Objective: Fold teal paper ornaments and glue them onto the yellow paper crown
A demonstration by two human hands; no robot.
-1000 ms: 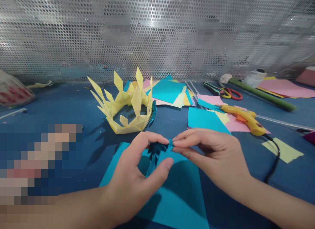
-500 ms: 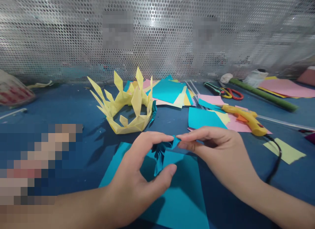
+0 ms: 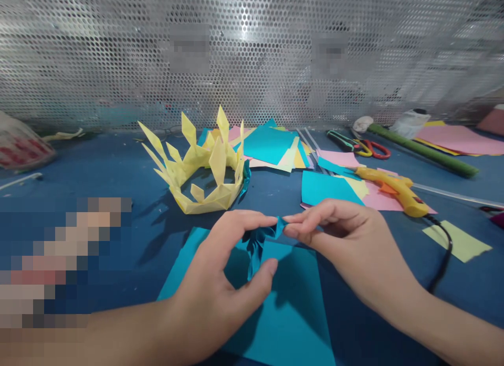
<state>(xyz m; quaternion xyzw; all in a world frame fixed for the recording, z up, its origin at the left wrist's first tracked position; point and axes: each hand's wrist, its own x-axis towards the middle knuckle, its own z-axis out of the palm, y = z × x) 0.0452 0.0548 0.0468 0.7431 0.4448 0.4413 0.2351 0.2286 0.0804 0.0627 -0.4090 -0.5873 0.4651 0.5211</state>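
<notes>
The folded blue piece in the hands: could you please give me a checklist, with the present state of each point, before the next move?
1. Right hand pinches the tip of the folded blue piece: ok.
2. Left hand has its thumb against the piece: cannot tell; the index finger is at the tip, and the thumb sits lower.
3. Blue sheet lies flat beneath the hands: ok.
4. Yellow crown stands upright, beyond the left hand: ok.
5. Glue gun lies away from the fingers: ok; whether it is hot does not show.
6. Black cable is clear of the right forearm: cannot tell; part of it is hidden.
</notes>
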